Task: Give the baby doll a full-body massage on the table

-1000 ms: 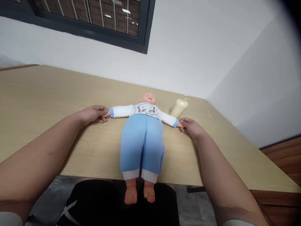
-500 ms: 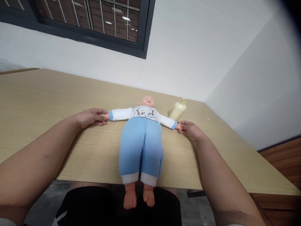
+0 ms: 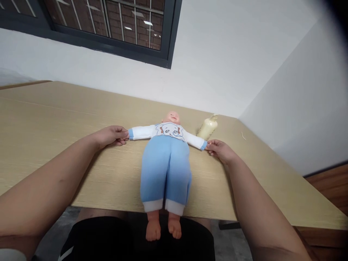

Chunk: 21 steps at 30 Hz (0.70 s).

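A baby doll [image 3: 166, 165] in blue trousers and a white top with an elephant face lies on its back on the wooden table. Its head points to the wall and its bare feet hang past the near edge. My left hand [image 3: 112, 136] is closed around the doll's hand on the left side, which is mostly hidden by my fingers. On the other side, my right hand [image 3: 219, 149] pinches the doll's other hand just beyond the blue cuff. Both doll arms are stretched out sideways, close to the tabletop.
A feeding bottle [image 3: 208, 127] with pale yellow contents stands or leans behind my right hand; which one, I cannot tell. A thin pale strand [image 3: 243, 136] lies to its right on the table [image 3: 89, 185]. Beyond are the white wall and a barred window [image 3: 136, 23].
The whole view has shifted slightly, so everything sits a little further right. My fingers now cover more of the doll's hands, close up to both cuffs.
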Motion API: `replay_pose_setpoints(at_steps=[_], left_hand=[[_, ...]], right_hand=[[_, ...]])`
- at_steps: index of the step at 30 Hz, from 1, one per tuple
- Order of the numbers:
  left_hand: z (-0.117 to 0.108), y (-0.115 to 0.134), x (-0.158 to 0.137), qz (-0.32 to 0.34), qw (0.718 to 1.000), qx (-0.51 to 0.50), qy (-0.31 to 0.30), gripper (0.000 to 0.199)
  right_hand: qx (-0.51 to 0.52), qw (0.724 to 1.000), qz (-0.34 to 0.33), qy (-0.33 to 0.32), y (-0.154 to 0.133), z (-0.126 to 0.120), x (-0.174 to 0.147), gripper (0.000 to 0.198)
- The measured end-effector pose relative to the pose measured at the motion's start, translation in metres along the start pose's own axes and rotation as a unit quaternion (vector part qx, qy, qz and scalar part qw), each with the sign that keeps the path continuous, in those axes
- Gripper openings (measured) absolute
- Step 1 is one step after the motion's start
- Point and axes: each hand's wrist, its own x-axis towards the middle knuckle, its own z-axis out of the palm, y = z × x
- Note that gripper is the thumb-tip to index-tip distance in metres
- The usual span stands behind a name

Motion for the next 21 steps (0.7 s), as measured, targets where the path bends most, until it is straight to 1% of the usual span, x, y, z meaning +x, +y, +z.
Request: replay_pose_setpoints(at_steps=[3, 6, 11, 12, 15, 17, 21], left_hand=[[-0.001, -0.002, 0.0, -0.011, 1.0, -0.015, -0.019, 0.029], [-0.002, -0.003, 0.001, -0.023, 0.999, -0.029, -0.02, 0.027], [-0.008, -0.003, 0.001, -0.045, 0.996, -0.052, -0.054, 0.024], [-0.009, -0.003, 0.001, -0.045, 0.996, -0.055, -0.061, 0.024], [-0.01, -0.002, 0.0, -0.04, 0.996, -0.049, -0.068, 0.023], [-0.009, -0.001, 0.0, -0.037, 0.997, -0.038, -0.064, 0.022], [-0.006, 0.001, -0.001, -0.034, 0.997, -0.033, -0.058, 0.022]], right_hand=[[-0.015, 1.0, 0.005, 0.015, 0.005, -0.003, 0.005, 0.036], [-0.029, 0.999, 0.008, 0.03, 0.01, -0.006, 0.009, 0.03], [0.006, 0.998, 0.006, 0.055, 0.01, -0.004, 0.01, 0.017], [0.013, 0.998, 0.008, 0.064, 0.008, -0.002, 0.008, 0.018], [0.026, 0.996, 0.019, 0.086, 0.002, 0.002, 0.004, 0.029], [0.034, 0.995, 0.022, 0.086, -0.002, 0.005, 0.001, 0.034], [0.058, 0.995, 0.027, 0.077, -0.006, 0.006, -0.003, 0.037]])
